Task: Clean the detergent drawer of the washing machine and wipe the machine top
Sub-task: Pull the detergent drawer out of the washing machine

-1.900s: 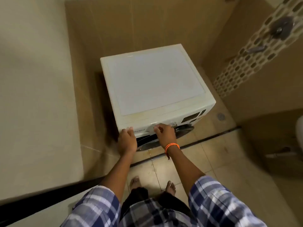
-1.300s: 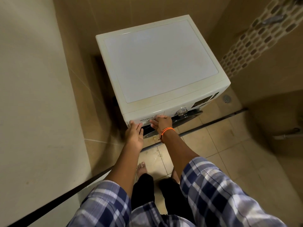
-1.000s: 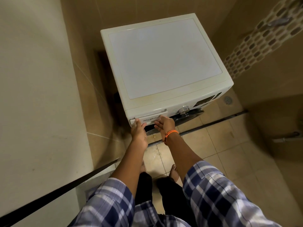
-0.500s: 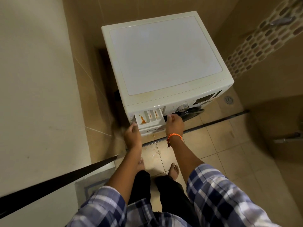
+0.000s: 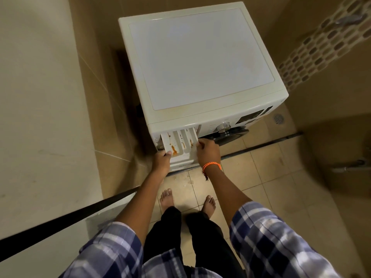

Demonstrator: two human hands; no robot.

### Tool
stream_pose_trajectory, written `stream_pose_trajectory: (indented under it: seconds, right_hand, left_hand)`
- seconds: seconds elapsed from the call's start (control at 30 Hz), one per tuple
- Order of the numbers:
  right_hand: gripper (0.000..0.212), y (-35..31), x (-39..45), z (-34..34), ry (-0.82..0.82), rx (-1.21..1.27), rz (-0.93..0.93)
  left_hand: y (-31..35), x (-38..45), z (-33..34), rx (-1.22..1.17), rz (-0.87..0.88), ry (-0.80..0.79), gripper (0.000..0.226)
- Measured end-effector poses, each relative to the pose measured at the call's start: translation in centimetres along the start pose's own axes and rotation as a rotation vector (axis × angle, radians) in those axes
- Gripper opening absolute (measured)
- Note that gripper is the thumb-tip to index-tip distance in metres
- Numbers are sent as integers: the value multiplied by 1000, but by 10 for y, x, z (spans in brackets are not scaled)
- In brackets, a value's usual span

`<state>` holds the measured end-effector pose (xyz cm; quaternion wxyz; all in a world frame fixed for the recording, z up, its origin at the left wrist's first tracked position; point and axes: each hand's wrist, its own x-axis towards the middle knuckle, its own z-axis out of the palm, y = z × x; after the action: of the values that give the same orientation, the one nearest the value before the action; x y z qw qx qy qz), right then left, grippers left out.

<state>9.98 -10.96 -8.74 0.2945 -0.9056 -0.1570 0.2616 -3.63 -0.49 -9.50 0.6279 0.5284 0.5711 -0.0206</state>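
You now have the detergent drawer well out of the front of the washing machine; two seconds ago it sat flush in the panel with both your hands on its face, half a second ago only the first part of its compartments showed, and now the dividers and the orange-brown residue on the left and middle compartments are in plain sight. Your left hand grips the drawer's left front corner, thumb on top of the rim, and your right hand holds its right side, fingers curled against the edge, the orange wristband just behind it. The drawer still hangs in its slot at the machine's upper left, tilted slightly down toward you, so it is out far enough to inspect but, as far as you can judge, not yet free. That opens the first half of the job: the stains are reachable, and the next move probably calls for releasing the catch, if it has one, and drawing the drawer clear. The machine top looks untouched and no cloth is in view. Mind the crumbs on the floor tiles near your bare feet.
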Motion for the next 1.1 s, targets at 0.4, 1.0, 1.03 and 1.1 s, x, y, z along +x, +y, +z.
stream_pose_trajectory:
  seconds: [0.4,1.0,1.03,1.1]
  right_hand:
    - [40,1,-17,-3,53,-271,-229]
    - [60,21,-21,-3,-48,-407,-438]
    - [63,25,-26,-6,-64,-389,-435]
    - [69,35,-35,-10,-74,-333,-430]
  left_hand:
    - [1,-6,13,-53,52,53,44]
    - [-29,-16,21,-142,70,37,43]
    - [-33,-19,21,-148,65,33,42]
    - [-40,-28,22,-171,50,24,41]
